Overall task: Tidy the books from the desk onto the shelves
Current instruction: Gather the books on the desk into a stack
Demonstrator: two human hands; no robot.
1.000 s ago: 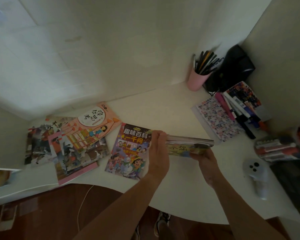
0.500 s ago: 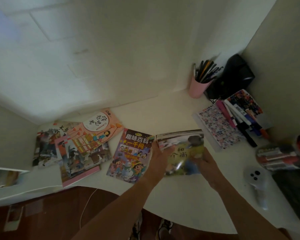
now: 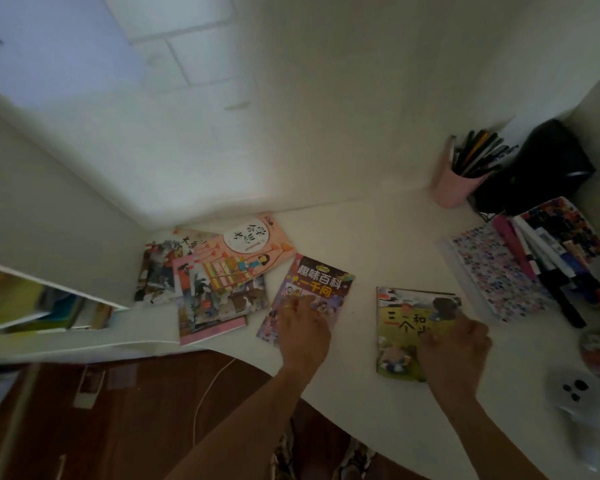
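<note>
Both hands are down on the white worktop (image 3: 378,244). The left hand (image 3: 303,332) rests curled fingers on the purple comic book (image 3: 321,282), likely gathering it; whether it grips, I cannot tell. The right hand (image 3: 452,351) lies loosely curled on the green picture book (image 3: 400,327), lying flat. 3 more books (image 3: 215,271) overlap near the shelves (image 3: 49,303), probably awaiting collection.

The green picture book (image 3: 400,327), held on edge between both hands a second ago, is now laid flat on the desk (image 3: 378,403); the left hand (image 3: 303,332) has been shifted onto the purple encyclopedia book (image 3: 317,282)
</note>
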